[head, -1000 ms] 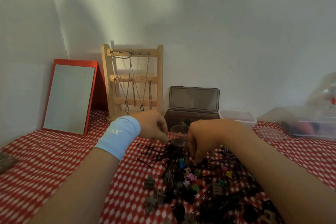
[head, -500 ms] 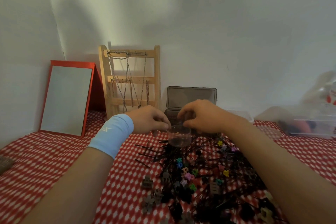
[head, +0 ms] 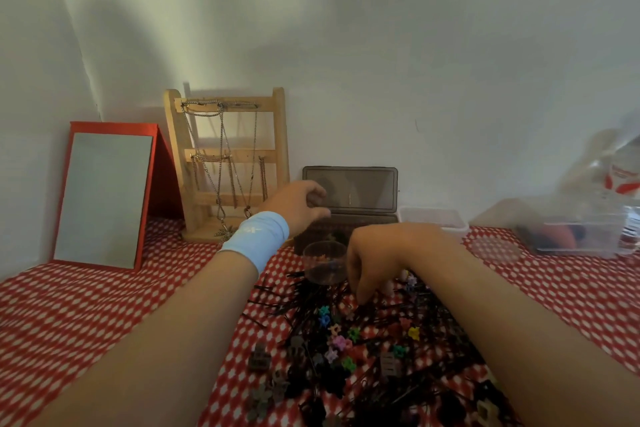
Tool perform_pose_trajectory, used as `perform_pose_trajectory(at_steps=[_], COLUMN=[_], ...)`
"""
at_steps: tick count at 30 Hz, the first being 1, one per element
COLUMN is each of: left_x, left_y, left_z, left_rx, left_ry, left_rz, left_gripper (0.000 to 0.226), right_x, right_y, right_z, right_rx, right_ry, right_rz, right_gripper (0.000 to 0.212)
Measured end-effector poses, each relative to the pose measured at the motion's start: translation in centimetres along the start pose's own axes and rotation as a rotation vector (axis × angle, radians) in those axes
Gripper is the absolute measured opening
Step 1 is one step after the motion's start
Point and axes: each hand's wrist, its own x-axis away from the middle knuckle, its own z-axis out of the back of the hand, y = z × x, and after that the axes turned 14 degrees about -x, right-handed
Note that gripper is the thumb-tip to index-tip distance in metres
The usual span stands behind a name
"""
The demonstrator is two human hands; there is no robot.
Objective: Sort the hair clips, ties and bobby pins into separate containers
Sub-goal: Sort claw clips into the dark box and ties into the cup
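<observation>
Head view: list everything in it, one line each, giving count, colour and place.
cloth: one, red with white dots, covers the surface
mirror: one, red frame, far left, leaning back
rack: one, wooden, hung with chains, right of the mirror
box: one, dark, lid up, against the wall
tub: one, white, right of the box
containers: count unclear, clear, far right
cup: one, clear, before the box
pins: many, black, piled near centre
clips: many, mixed colours, in the pile
left hand: fingers curled, above the box, blue wristband
right hand: fingertips down in the pile
</observation>
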Motion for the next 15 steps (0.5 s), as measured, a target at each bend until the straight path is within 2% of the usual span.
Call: perform_pose_trajectory(at_steps=[2,4,6,8,11,15], left_x=[0.2,1.3,2.9,4.7,6.9,8.4], left_y=[0.2,0.3,0.4,0.5,0.9,1.7], left_z=[-0.5,-0.2,0.7,1.9,2.9,2.2], left_rx=[-0.070,-0.049,-0.004,-0.014,-0.124,-0.253], left_ry=[0.007,0.070,0.028,-0.141,-0.425,-0.588], left_rz=[-0.061,-0.135,-0.212,-0.268,-0.291,-0.321], left_gripper=[0.030,0.019,0.008,0.004,0.014,0.031], right_x=[-0.1,0.1,0.5,0.9,0.9,0.2], right_y=[-0.1,-0.2,-0.3,-0.5,-1.4,-1.9], right_z=[0.0,0.3,0.8,1.1,0.6,-0.7], right_rx=[-0.010,-0.016,-0.028,-0.050,-0.056,-0.039], right_ry=[-0.017,-0.008,0.007,-0.001,-0.063,-0.125], right_rz=[0.009,0.020,0.031,0.047,0.052,-0.004], right_gripper=[0.009,0.009,0.008,0.011,0.013,0.010])
